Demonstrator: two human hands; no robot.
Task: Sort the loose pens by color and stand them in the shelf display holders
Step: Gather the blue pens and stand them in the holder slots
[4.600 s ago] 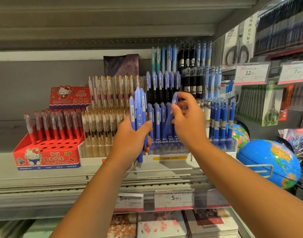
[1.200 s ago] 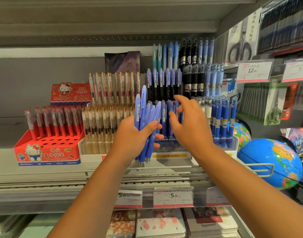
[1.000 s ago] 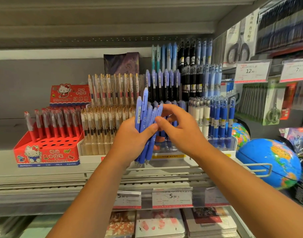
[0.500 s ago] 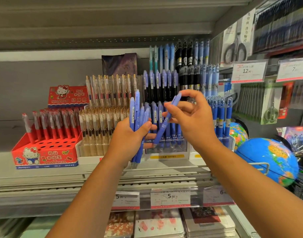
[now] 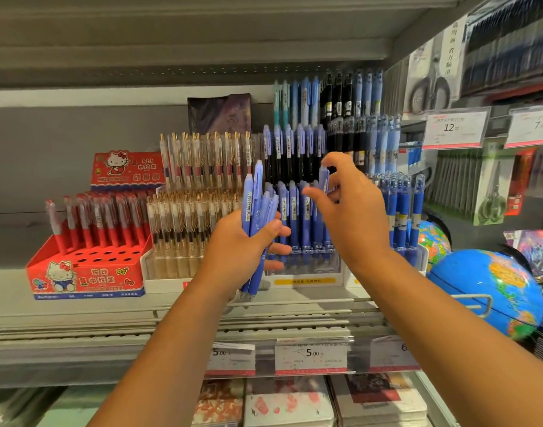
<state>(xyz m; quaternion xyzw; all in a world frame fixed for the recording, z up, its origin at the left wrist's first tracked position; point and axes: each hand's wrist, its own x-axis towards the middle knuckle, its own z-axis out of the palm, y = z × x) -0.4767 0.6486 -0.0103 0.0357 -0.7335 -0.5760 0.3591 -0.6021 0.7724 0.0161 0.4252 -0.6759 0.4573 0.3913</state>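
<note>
My left hand (image 5: pixel 242 241) grips a bundle of several blue pens (image 5: pixel 258 208), held upright in front of the shelf. My right hand (image 5: pixel 353 211) holds one blue pen (image 5: pixel 324 178) upright by its upper part, thumb and fingers loosely around it. That pen stands at the right end of the front row in the clear display holder (image 5: pixel 304 266), a little higher than its neighbours. The holder's front row is filled with matching blue pens (image 5: pixel 293 217); its lower end is hidden behind my hand.
Left of the holder stand clear pens with gold clips (image 5: pixel 184 223) and a red cartoon-cat box of red pens (image 5: pixel 88 272). Darker blue pens (image 5: pixel 402 211) and a globe (image 5: pixel 485 291) are on the right. Taller tiers of blue and black pens rise behind. Price tags (image 5: pixel 310 354) line the shelf edge.
My right hand took one blue pen from the bundle in my left hand, carried it slanted to the right, and now holds it upright at the holder's front row.
</note>
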